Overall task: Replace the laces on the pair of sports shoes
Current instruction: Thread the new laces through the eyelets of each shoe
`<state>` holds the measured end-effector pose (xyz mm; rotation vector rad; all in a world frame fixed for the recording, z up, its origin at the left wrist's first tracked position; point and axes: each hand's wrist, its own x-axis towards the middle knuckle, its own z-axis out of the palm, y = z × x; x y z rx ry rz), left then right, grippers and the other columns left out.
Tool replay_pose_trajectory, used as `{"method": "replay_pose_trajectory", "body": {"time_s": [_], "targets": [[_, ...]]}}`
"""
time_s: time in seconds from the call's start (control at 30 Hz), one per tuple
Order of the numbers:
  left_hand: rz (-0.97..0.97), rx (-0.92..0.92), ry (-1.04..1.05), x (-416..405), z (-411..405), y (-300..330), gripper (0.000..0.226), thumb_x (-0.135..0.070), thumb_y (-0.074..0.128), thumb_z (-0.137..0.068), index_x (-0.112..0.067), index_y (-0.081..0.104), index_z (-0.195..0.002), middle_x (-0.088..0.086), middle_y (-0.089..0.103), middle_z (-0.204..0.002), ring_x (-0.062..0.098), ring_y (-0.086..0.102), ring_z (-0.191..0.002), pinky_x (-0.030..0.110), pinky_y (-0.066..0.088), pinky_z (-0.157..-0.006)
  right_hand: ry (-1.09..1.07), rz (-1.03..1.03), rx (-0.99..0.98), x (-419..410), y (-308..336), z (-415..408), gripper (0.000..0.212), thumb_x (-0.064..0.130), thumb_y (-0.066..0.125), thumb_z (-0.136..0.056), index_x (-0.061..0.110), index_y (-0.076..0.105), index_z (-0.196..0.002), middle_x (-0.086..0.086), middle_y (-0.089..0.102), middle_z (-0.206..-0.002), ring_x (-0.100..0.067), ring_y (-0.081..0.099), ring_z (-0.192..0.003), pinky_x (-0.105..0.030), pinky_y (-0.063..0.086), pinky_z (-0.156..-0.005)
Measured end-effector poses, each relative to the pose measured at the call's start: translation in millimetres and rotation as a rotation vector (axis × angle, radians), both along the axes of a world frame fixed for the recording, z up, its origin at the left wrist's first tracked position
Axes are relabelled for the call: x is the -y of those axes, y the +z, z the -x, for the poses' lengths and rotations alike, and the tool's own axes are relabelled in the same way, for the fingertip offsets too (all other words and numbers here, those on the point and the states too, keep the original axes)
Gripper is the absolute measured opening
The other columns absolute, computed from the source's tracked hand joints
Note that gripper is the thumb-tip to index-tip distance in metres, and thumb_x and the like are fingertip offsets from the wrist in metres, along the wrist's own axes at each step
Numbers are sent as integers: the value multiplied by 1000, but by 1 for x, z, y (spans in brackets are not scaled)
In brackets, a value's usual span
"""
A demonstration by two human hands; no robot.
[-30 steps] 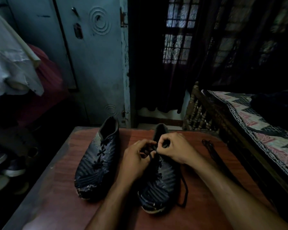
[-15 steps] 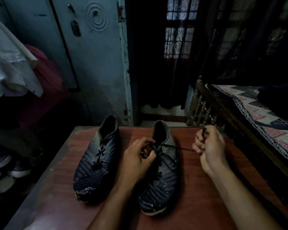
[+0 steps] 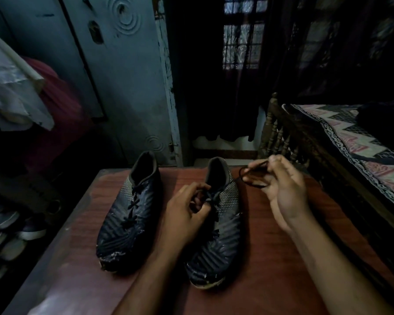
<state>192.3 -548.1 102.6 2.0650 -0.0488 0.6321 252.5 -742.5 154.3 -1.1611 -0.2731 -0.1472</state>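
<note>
Change: your right hand (image 3: 284, 189) has drawn the thin black lace (image 3: 251, 176) out sideways, now gripping its loop | your left hand (image 3: 187, 214) pinches the lace at the dark ribbed right-side sports shoe (image 3: 216, 226) | unlacing under way.

the table (image 3: 271, 258) is my landmark. two shoes stand side by side on it, toes toward me: the left shoe (image 3: 127, 219) to the left of the right shoe (image 3: 216, 242). my left hand (image 3: 184, 217) rests on the right shoe's lacing; my right hand (image 3: 282, 189) sits right of that shoe, pinching the lace (image 3: 248, 176). the door (image 3: 114, 76) stands behind the table, the bed (image 3: 359, 151) to its right.
</note>
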Motion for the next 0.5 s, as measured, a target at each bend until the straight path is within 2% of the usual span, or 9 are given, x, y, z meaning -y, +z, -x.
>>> {"method": "replay_pose_trajectory", "body": {"time_s": [0.07,0.17,0.27,0.33,0.5], "targets": [[-2,-6,3,0,0,0,33,-19,65,-78,-35,68,-106,-6,65,-89,13,62,-79,41,56,-74,21,-175,-73,1,5,1,28,23,41,-107,16,51,-82,-11,64,-77,-31,67,-79,-48,59,-80],[-6,-4,-2,0,1,0,32,-20,64,-80,-37,68,-106,-7,64,-88,14,61,-78,41,56,-73,-43,-301,-143,8,4,-6,25,30,43,-107,18,46,-86,-5,50,-69,-26,64,-65,-50,57,-76],[-15,-5,-14,0,1,1,28,-24,65,-83,-38,67,-107,-7,63,-89,13,62,-78,43,56,-73,-140,-286,-164,12,-3,-12,23,32,44,-107,22,45,-87,1,43,-68,-15,50,-54,-37,56,-62],[-24,-9,-21,0,3,2,27,-26,64,-84,-38,67,-109,-9,62,-88,14,62,-80,43,56,-73,-198,-244,-133,13,-3,-12,24,30,44,-107,21,45,-85,4,40,-67,-12,40,-52,-30,51,-51],[-54,8,-28,1,5,5,35,-19,62,-82,-35,69,-112,-9,60,-91,12,60,-83,37,56,-74,-352,-166,-69,18,0,-15,27,30,43,-108,22,45,-82,6,39,-68,-9,33,-51,-25,35,-45]]}}
